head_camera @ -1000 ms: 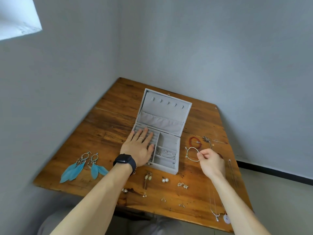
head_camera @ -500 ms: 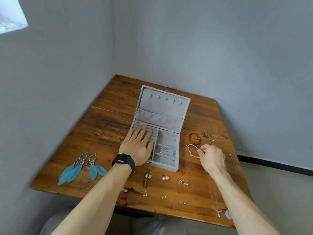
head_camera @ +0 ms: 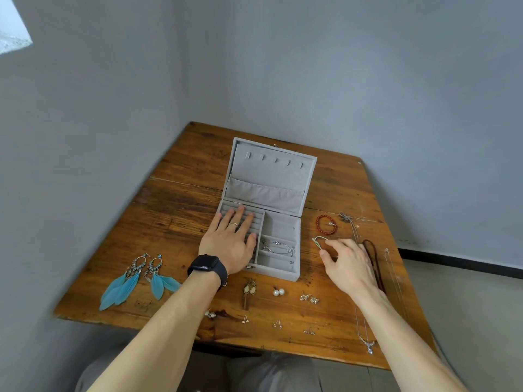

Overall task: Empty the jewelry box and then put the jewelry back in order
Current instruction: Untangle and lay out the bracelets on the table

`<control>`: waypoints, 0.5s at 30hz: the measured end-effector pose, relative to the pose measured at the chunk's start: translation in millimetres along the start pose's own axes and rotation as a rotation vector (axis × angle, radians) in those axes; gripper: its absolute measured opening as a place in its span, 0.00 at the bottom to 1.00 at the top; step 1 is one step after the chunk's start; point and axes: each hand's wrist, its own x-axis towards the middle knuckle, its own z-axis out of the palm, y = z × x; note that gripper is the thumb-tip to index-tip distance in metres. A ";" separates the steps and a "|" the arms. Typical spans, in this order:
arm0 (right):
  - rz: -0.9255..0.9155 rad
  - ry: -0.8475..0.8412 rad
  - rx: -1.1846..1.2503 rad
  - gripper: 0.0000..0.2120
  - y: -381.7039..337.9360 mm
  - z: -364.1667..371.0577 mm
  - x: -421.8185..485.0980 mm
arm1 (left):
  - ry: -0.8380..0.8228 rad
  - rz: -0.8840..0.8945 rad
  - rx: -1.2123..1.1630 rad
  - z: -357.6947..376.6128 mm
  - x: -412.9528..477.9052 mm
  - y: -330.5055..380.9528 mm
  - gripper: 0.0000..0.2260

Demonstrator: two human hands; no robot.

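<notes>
The grey jewelry box (head_camera: 294, 274) lies open in the middle of the wooden table (head_camera: 175, 210). A silver bangle (head_camera: 278, 247) sits in its middle right compartment. My left hand (head_camera: 230, 241), with a ring and a black watch, presses flat on the ring rolls at the box's left. To the right of the box, my right hand (head_camera: 349, 264) covers a pale green bracelet (head_camera: 317, 239), thumb and forefinger pinching its cord. Most of that bracelet is hidden under the hand.
A red bead bracelet (head_camera: 326, 224), a brown cord necklace (head_camera: 373, 257) and thin chains (head_camera: 393, 267) lie right of the box. Blue feather earrings (head_camera: 135, 281) lie at the left. Pearl studs (head_camera: 278, 292) and several small earrings line the front edge.
My right hand has moved left and down over the green bracelet, from gripping its right side to covering it. The left hand has stayed on the ring rolls.
</notes>
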 end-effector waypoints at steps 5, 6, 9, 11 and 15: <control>0.006 -0.016 0.015 0.22 0.2 0.1 -1.1 | -0.019 -0.001 -0.005 -1.6 0.3 0.1 0.26; 0.013 -0.031 0.022 0.22 -0.8 -1.2 -1.9 | -0.023 0.000 -0.007 -1.7 0.2 -0.2 0.26; -0.002 -0.006 0.066 0.21 -6.8 -6.1 -6.1 | -0.020 -0.002 -0.010 -1.5 0.0 -0.1 0.26; -0.068 0.079 0.106 0.18 -16.3 -11.1 -8.2 | -0.011 -0.003 -0.008 -1.2 -0.2 0.3 0.26; -0.249 0.149 0.207 0.10 -50.3 -22.4 -7.1 | 0.004 -0.006 -0.010 -0.3 0.0 0.5 0.26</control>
